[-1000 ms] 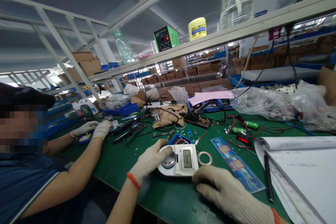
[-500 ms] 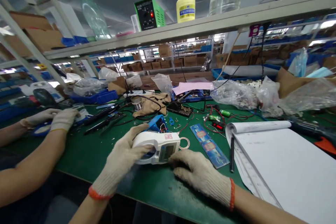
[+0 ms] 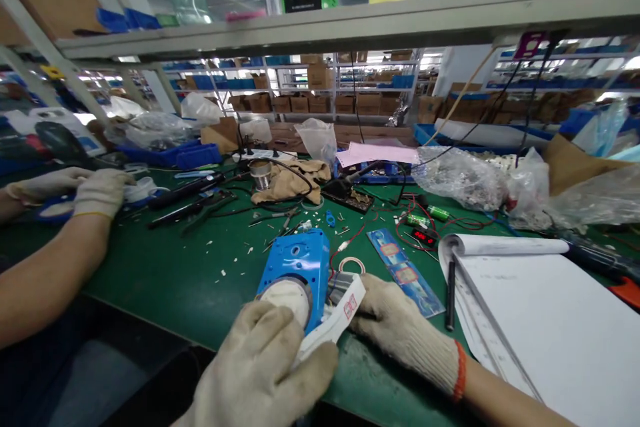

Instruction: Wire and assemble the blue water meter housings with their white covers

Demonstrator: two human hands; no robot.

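A device with a blue shell half (image 3: 295,260) and a white shell half (image 3: 345,307) lies opened in front of me, with thin wires between the halves. The white half stands tilted on edge and bears a red stamped label. My left hand (image 3: 265,367), in a knitted glove, is closed around the near side, its fingers over a round white part (image 3: 289,299) of the blue half and its thumb against the white half. At the right end of the white half, my gloved right hand (image 3: 395,320) grips with bent fingers. Its fingertips are partly hidden.
Right of the device lie a blue printed strip (image 3: 404,273), a black pen (image 3: 451,295) and a paper pad (image 3: 555,320). Behind are a solder spool (image 3: 261,175), pliers (image 3: 287,220), a small red-digit meter (image 3: 424,235) and batteries. A co-worker's gloved hands (image 3: 100,193) are at left.
The device has turned and opened: its blue inside now faces up and the white half tilts right. My left hand has moved nearer to me. The view has tilted down.
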